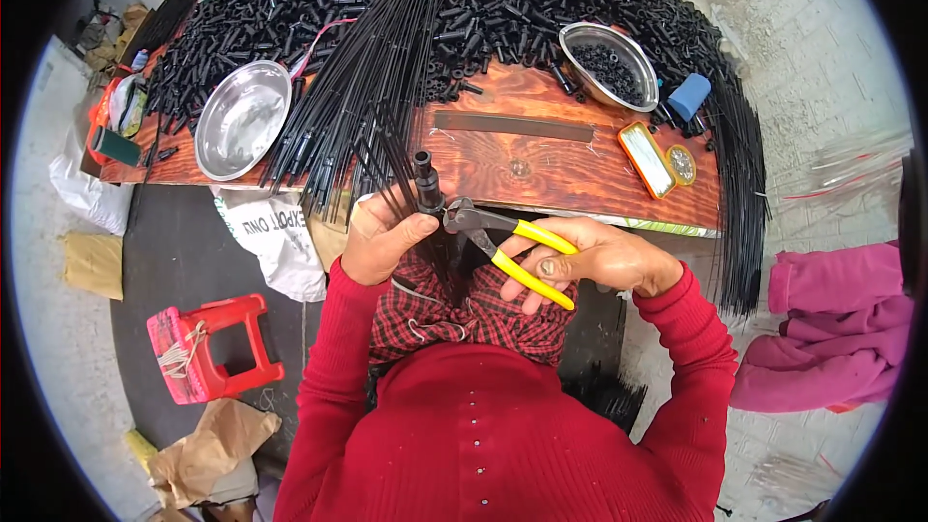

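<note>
Black stepped plastic tube (426,182) stands nearly upright in our left hand (380,244), pinched between thumb and fingers above the red-and-black checked cloth (416,314) on our lap, by the near edge of the red-brown wooden table (580,172). Our right hand (619,256) has its fingers curled round the yellow-handled steel pliers (497,221), handles spread. What counts, we judge, is that the pliers' head lies just right of the tube's lower part, across its long axis (whether they touch, we cannot tell), with the left hand nearer

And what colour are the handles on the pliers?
The handles of the pliers are bright yellow; the head view shows them best.
</note>
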{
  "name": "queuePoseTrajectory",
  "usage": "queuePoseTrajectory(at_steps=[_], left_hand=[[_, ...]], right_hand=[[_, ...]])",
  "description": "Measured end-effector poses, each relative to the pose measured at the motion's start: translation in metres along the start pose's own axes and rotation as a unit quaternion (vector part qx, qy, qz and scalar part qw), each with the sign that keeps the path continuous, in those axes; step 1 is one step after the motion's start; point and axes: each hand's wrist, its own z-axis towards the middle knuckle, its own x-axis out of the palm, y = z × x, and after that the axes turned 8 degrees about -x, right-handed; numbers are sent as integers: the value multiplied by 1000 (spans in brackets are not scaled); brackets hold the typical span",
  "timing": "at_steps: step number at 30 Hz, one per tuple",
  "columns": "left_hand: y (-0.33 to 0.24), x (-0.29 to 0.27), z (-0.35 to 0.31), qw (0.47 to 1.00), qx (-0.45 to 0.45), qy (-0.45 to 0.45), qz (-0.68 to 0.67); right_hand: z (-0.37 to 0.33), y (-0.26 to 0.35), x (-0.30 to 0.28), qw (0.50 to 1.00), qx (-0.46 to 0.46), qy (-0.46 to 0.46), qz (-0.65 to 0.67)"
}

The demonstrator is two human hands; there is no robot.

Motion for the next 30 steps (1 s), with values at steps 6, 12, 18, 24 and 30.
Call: queuePoseTrajectory(at_steps=[6,12,18,24,30], left_hand=[[-4,2,0,1000,12,-3,22],[-6,3,0,999,22,4,37],[-5,4,-1,999,18,5,27],[-2,4,0,1000,18,-11,21],[1,4,2,999,36,-38,11]], right_hand=[[1,6,-2,999,20,24,19],[2,8,-5,999,27,19,22],[3,7,-10,999,46,13,21],[4,6,-12,998,42,6,-37],[12,-4,-14,997,15,7,-75]])
